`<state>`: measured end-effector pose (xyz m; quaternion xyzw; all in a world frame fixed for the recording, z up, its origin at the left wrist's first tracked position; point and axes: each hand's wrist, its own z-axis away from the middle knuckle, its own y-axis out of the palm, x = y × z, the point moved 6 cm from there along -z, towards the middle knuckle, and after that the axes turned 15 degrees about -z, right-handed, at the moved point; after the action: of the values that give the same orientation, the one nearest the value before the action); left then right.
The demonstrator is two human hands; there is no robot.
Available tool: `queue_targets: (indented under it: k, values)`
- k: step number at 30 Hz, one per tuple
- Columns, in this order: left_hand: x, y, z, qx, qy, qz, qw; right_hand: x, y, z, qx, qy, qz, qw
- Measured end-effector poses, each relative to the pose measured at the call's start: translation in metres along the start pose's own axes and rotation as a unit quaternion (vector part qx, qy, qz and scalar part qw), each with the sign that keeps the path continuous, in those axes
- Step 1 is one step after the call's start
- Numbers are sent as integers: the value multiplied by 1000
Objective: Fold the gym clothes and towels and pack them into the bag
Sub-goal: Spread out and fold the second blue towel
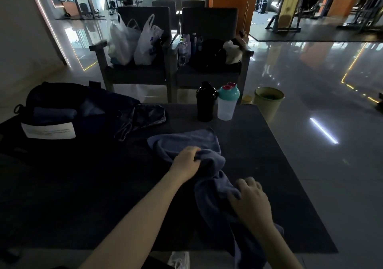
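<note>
A blue-grey towel lies crumpled on the dark table, its near end hanging over the front edge. My left hand grips a bunched fold near the towel's middle. Closer to me, my right hand grips the towel's near part. A dark gym bag sits at the table's far left with a white paper label on it. Dark shorts lie loose beside the bag.
A black bottle and a clear shaker with a teal lid stand at the table's far edge. Behind are two chairs holding plastic bags and a black backpack. A green bin stands on the floor at the right.
</note>
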<state>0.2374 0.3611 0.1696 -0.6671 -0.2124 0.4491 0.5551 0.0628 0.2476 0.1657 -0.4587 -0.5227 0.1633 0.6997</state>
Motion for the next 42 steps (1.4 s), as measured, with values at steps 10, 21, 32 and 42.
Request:
queue_targets:
  k: [10,21,32,42]
  values:
    - [33,23,64,-49,-65,-77,994,13,36,24,56,13,-58,997]
    - [-14,41,107,188,-153,315,918,21,24,23,52,201,-687,696]
    - [27,-7,131,51,-213,220,951,-4,-25,33,-89,133,-318,935]
    - [42,-54,185,-4,-229,209,951,1,-31,75,-108,97,-189,971]
